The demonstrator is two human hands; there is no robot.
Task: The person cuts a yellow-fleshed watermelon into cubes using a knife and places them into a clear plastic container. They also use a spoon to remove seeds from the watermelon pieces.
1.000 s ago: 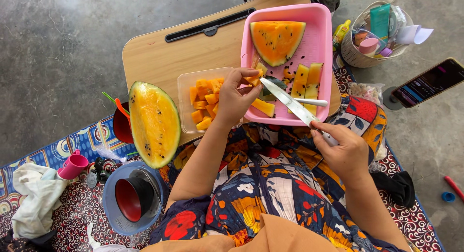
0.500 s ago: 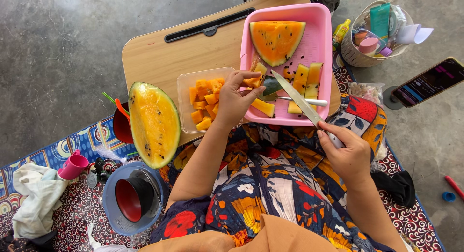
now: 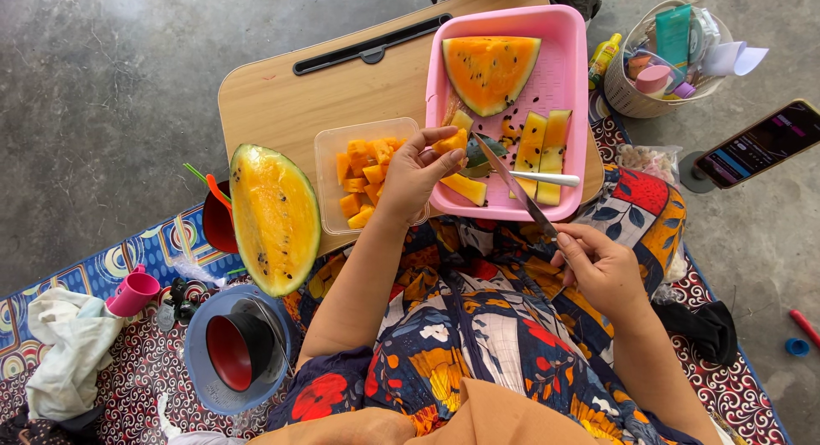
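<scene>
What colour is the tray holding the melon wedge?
Pink tray, seen in the head view; the wedge on it is orange-fleshed.

Phone (image 3: 758, 143) propped at the far right, screen lit dark with coloured bands. Teal tube (image 3: 674, 35) and small yellow bottle (image 3: 604, 55) sit by the basket (image 3: 628, 96) (labels too small), clear snack bag (image 3: 647, 161) below.

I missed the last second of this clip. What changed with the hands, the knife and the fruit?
The left hand has lifted a cut yellow melon piece off the pink tray, toward the clear tub. The right hand drew the knife back toward the body. The melon half, wedge and phone stayed put.
</scene>
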